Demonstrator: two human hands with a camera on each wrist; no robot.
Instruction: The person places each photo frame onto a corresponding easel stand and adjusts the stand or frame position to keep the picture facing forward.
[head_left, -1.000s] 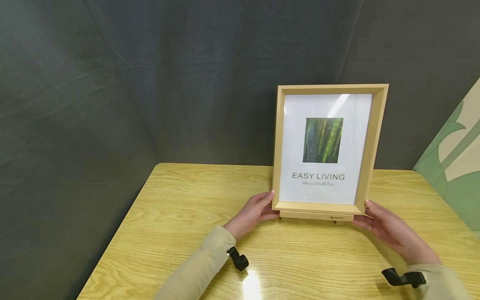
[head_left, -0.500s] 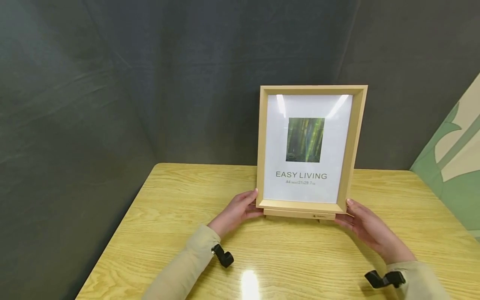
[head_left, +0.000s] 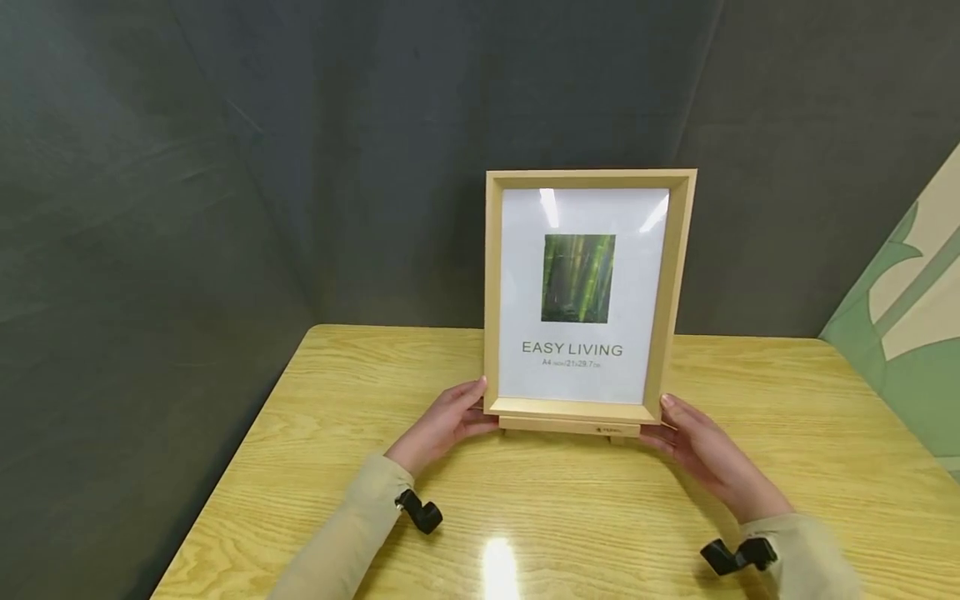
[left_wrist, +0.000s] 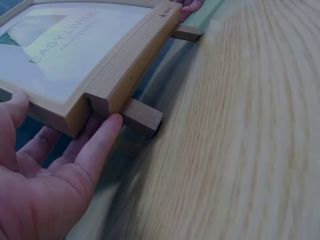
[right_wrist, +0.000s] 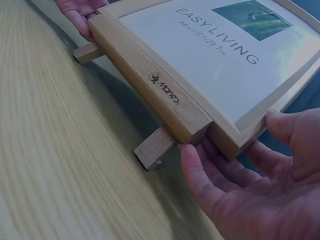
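A light wooden picture frame, its white insert reading EASY LIVING around a green bamboo picture, leans upright on a small wooden easel. The left hand holds the lower left corner. In the left wrist view its thumb is at the frame's side and its little finger touches the end of the easel's ledge. The right hand holds the opposite corner likewise; the right wrist view shows its fingers reaching behind the frame. Two easel feet jut out in front, one being the near foot. The easel's back is hidden.
The frame and easel stand toward the far side of a wood-grain table. Behind it hangs a dark grey curtain. A green and cream patterned panel is at the right. Each sleeve bears a black wrist camera.
Both hands have moved the frame and easel together to the left across the table, without letting go. The frame stays upright throughout.
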